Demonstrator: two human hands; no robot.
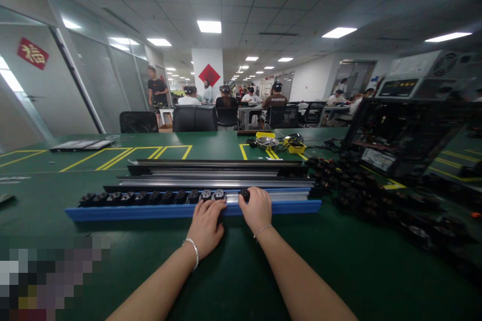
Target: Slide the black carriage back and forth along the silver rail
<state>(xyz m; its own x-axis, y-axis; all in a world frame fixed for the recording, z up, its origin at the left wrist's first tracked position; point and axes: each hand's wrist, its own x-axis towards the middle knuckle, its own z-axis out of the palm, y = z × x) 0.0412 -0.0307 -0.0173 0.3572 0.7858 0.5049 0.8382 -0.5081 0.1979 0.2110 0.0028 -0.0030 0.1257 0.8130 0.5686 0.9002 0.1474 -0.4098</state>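
A long blue rail [131, 213] with a silvery inner channel lies across the green table in front of me. Black socket modules [154, 197] sit in a row along its left and middle part; two near my left hand have pale faces. My left hand [206, 225] rests on the rail's front edge, its fingertips touching the two pale-faced socket modules [213, 194]. Farther right, my right hand [258, 210] pinches a single black socket module [244, 194] over the channel. A stretch of bare channel lies between this module and the row.
Dark metal rails [218, 182] lie behind the blue one. A heap of black modules [376, 200] spreads to the right, before an open computer case [402, 135]. A round metal dish [267, 143] and cables sit farther back. People work at distant tables.
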